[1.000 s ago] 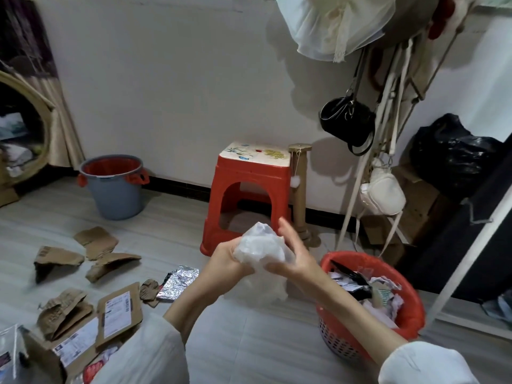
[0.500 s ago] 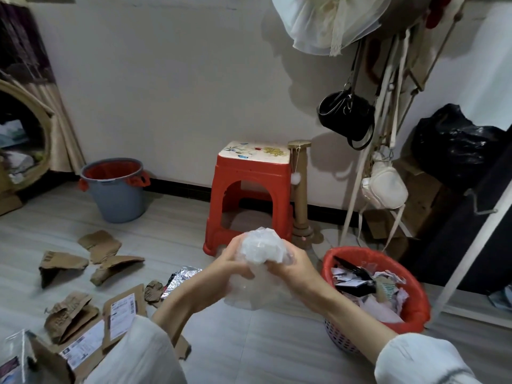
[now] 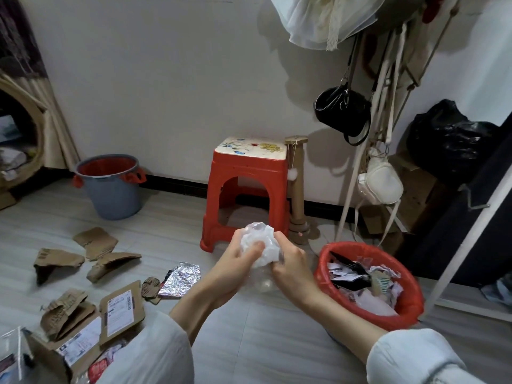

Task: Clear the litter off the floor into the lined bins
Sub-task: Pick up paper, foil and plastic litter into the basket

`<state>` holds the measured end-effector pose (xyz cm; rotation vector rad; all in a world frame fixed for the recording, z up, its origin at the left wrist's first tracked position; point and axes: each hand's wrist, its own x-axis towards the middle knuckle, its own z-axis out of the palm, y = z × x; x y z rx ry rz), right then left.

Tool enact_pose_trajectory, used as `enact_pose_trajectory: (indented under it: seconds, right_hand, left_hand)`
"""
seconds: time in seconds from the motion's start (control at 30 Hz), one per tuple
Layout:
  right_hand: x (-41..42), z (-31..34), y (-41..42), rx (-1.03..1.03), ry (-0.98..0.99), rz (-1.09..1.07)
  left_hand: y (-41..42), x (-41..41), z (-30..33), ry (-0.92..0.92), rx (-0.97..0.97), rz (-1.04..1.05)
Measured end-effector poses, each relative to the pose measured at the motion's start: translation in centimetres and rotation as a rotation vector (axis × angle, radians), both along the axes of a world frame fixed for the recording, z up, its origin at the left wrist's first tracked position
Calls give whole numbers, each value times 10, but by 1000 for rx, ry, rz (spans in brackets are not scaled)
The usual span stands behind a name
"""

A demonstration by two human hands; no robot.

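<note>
**Clear plastic balled up, red bin just to the right**

Clear, crinkled plastic (image 3: 260,245) sits between both hands in mid-air, above the floor and in front of the red stool (image 3: 249,187). My left hand (image 3: 235,261) is closed on its left side, thumb pressed into the wad; my right hand (image 3: 291,261) is closed on the right and lower part. A looser tail of the film hangs below the hands. Neither hand is free.

Step in hand, as I read it: compressing the wad before dropping it.

Red bin (image 3: 404,306), red liner, stands on the floor just right of the right hand. It is already well filled with paper scraps and dark bits, piled near the rim. Grey bin (image 3: 110,195), also red-lined, stands well apart by the wall on the left; I see nothing in it from this angle.

Still on the floor:
- torn cardboard (image 3: 94,239), several pieces, left of centre
- foil (image 3: 180,278), crumpled, flat on the floor near the left forearm
- flattened boxes with labels (image 3: 119,309), lower left
- a clear packet at the bottom left corner, partly cut off

Next move, my judgement: carry the wad right over the red bin and open both hands. The wad may spring open and the hanging tail could catch the rim or spill over, so press it down. Most litter remains; the task looks early to midway.
</note>
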<state>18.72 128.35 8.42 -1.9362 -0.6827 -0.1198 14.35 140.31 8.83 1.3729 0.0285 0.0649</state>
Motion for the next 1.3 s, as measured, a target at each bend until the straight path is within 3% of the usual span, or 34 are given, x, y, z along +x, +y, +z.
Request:
enact_pose_trajectory:
  seconds: [0.13, 0.3, 0.47, 0.6, 0.77, 0.87, 0.97, 1.1, 1.2, 1.3]
  right_hand:
    - [1, -6, 1, -40, 13, -22]
    - [7, -1, -5, -142, 117, 20]
    - [13, 0, -22, 34, 474, 206]
    - [25, -1, -33, 140, 680, 212]
    - [29, -6, -43, 31, 703, 96]
    - [28, -2, -41, 157, 882, 78]
    - [28, 1, -43, 298, 991, 193]
    - [30, -4, -49, 367, 1036, 292]
    - [34, -11, -50, 422, 1042, 224]
    - [43, -13, -58, 397, 1017, 91]
  left_hand:
    - [-9, 4, -5, -80, 122, 61]
    - [-14, 10, -7, -85, 103, 131]
    - [-14, 17, -16, -21, 10, 162]
    - [-13, 24, -22, -1, -38, 179]
    - [-16, 30, -30, -95, 223, 268]
    - [-21, 32, -36, -173, 386, 322]
    - [-26, 31, -39, -225, 480, 348]
    - [-31, 31, -43, -288, 638, 281]
    - [-36, 30, -50, -252, 703, 175]
    - [-45, 28, -49, -185, 650, 27]
